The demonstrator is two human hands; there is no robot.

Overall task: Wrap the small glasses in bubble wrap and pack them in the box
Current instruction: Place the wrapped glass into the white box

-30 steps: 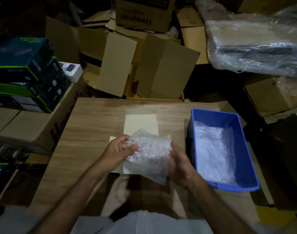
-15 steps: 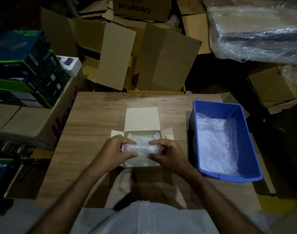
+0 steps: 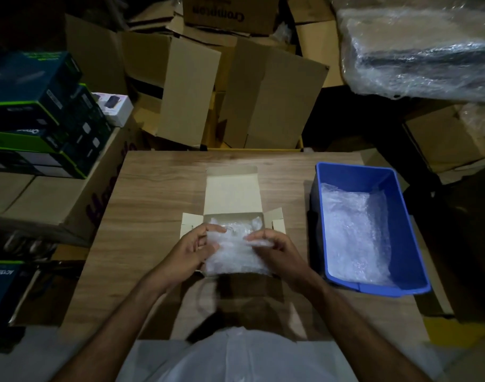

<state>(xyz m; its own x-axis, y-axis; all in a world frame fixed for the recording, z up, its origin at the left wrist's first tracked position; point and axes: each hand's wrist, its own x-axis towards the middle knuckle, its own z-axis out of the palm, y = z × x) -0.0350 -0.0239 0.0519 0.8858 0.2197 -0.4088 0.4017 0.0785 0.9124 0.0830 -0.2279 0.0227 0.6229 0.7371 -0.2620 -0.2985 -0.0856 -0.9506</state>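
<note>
The bubble-wrapped bundle (image 3: pixel 235 250) is held crosswise over the open carton (image 3: pixel 233 199), pinched at its ends by the left hand (image 3: pixel 190 250) and right hand (image 3: pixel 274 250), equally near.

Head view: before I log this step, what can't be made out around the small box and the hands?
- Glasses: none visible; the bubble wrap bundle in the small box covers whatever it holds.
- Box floor: hidden by the bundle and both hands.
- Left hand and right hand: fingertips blurred against the wrap, so each grip is unclear.
- Blue bin: bubble wrap hides anything beneath it.
- Surroundings: dim light, labels mostly unreadable.
</note>
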